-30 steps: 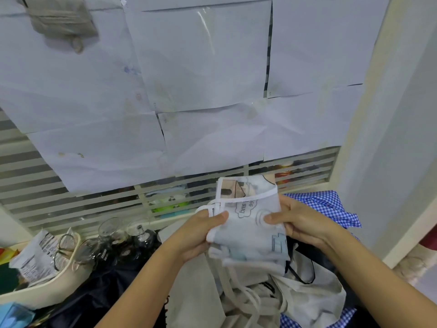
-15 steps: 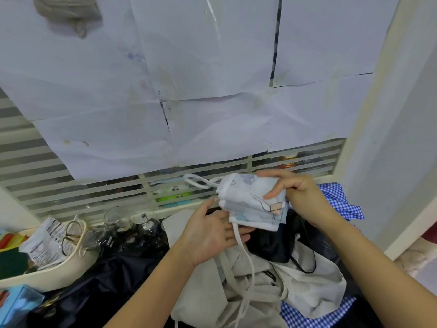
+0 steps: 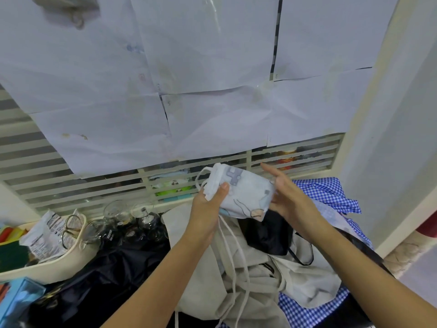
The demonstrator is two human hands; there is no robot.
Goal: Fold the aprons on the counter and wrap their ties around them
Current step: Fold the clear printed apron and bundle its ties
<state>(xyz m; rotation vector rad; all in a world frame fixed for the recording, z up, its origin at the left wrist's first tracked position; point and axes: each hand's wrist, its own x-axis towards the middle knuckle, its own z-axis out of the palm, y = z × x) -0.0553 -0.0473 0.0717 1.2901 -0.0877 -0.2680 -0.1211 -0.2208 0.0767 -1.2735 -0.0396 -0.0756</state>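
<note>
Apron bundle (image 3: 246,195) lies crosswise between the hands, above the worktop pile (image 3: 260,285). Left hand (image 3: 208,207) grips its left end, thumb on top; right hand (image 3: 288,197), fingers straight, touches its right end. Ties (image 3: 223,235) hang just below the left hand.

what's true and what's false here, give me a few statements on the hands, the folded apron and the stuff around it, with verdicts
1. The left hand grips the folded apron at its left end. True.
2. The right hand is curled into a fist. False: its fingers are straight, at the apron's right end.
3. The ties are wrapped tight around the folded apron. False: they hang loose, down over the beige pile.
4. A blue checked cloth lies right of the hands. True.
</note>
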